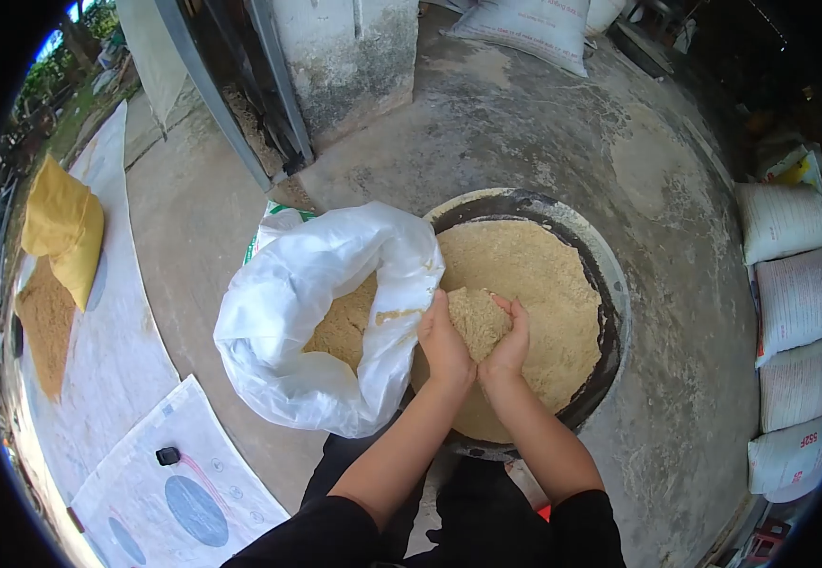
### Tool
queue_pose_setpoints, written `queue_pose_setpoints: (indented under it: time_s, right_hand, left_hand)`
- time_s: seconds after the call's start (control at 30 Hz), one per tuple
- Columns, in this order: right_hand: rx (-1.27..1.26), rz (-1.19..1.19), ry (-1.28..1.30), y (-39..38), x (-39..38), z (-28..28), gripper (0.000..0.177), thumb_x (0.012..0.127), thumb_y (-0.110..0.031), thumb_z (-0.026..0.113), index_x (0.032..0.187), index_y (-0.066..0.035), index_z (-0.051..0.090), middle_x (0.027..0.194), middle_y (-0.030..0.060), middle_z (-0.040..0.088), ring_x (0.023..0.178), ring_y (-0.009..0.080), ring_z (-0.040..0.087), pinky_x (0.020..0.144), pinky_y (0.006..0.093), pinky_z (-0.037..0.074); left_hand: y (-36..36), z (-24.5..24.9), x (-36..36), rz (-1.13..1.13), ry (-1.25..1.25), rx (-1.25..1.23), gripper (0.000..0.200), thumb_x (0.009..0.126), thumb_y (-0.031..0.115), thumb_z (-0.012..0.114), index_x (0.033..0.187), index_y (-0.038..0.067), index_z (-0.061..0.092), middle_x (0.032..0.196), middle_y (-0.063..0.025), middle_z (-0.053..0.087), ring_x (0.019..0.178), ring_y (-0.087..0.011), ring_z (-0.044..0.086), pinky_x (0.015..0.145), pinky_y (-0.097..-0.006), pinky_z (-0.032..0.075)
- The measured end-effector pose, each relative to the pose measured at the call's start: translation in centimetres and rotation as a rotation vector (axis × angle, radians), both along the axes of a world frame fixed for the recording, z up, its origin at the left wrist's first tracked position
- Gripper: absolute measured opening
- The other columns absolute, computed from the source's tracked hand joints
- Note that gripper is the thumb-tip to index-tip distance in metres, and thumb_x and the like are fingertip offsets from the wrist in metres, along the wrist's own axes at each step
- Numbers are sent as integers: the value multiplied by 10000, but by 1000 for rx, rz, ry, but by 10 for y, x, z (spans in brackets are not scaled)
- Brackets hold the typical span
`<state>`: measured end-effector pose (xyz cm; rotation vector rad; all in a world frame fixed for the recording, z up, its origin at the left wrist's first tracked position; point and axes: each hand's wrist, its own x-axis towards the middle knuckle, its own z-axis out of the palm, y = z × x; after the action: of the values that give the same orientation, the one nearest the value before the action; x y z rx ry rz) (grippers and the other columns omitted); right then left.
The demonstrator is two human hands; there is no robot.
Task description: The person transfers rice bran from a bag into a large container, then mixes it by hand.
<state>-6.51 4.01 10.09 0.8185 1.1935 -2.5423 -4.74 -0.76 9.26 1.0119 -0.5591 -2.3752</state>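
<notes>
Head view looks down on your two hands over a round basin [611,284] that stands on the concrete floor [543,123]. Your left hand [444,346] and your right hand [510,348] are cupped together, their edges touching, with the fingers curled up around a clump of meal [475,317] held between the palms. The clump sits just above the loose meal [553,275] that fills the basin, near its left rim. Just left of your hands, against the basin, a white sack [288,322] stands with its mouth rolled open, and more of the same tan meal shows inside it. Far to the left a yellow bag [62,227] lies on a pale sheet [117,360] beside a brown spread of grain [46,322]. Filled sacks [794,293] are stacked at the right edge, well apart from the basin.
</notes>
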Motion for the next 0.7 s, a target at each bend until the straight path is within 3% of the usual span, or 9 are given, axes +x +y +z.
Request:
queue_pose_setpoints:
  time_s: [0.13,0.2,0.27,0.33,0.4,0.47,0.5,0.6,0.7]
  right_hand:
    - [-3,272,190,-64,14,14,372,898,-320,377,939,-9,578,984,135,583,913,229,559,827,342,440]
    - [39,360,281,-92,21,18,379,906,-303,362,917,-3,593,969,131,592,912,223,560,829,328,430]
    - [375,549,546,-107,27,18,397,923,-258,337,867,13,621,932,109,616,906,218,561,842,316,406]
    - [423,637,630,-105,28,18,380,923,-234,351,859,21,625,925,105,624,911,216,561,846,320,401]
    - [469,698,709,-97,23,15,365,924,-210,364,850,29,629,918,101,632,915,214,562,851,325,395]
    - [658,627,1210,-69,9,9,324,918,-237,437,859,17,628,907,122,634,866,199,574,845,293,392]
    - [720,591,1268,-51,1,9,318,926,-220,423,855,14,627,896,124,636,866,188,581,829,301,401]
    - [690,462,936,9,-14,2,321,926,-226,426,851,13,627,878,115,637,863,182,581,812,299,414]
    - [757,249,692,79,-33,-42,363,932,-261,411,831,11,629,839,98,640,822,172,580,751,278,432]
  left_hand:
    - [-61,44,31,196,72,-105,266,907,231,483,865,-11,586,848,-60,597,752,-129,563,687,-258,461]
    - [-89,25,40,247,61,-270,271,907,224,483,876,-23,591,855,-64,603,749,-123,563,690,-255,457]
    - [-104,16,51,294,41,-432,277,906,217,484,888,-35,597,862,-69,608,745,-117,563,693,-253,454]
    - [-107,11,63,187,-133,-719,293,903,204,488,898,-62,608,873,-84,618,768,-111,560,715,-245,444]
    - [-102,4,68,160,-144,-743,315,902,207,488,894,-82,614,865,-90,624,795,-115,550,738,-252,436]
    - [-90,-5,66,18,-212,-905,301,901,200,484,909,-71,616,892,-113,629,878,-174,562,812,-292,424]
    - [-80,-7,62,-22,-195,-898,301,901,200,484,909,-71,616,892,-113,629,878,-174,562,812,-292,424]
    - [-40,-10,44,-125,-81,-1003,286,898,194,480,930,-53,620,965,-146,625,976,-242,558,887,-340,395]
    - [5,-17,30,-415,-69,-1053,254,885,160,488,965,-47,611,1063,-178,595,1061,-271,530,929,-356,371]
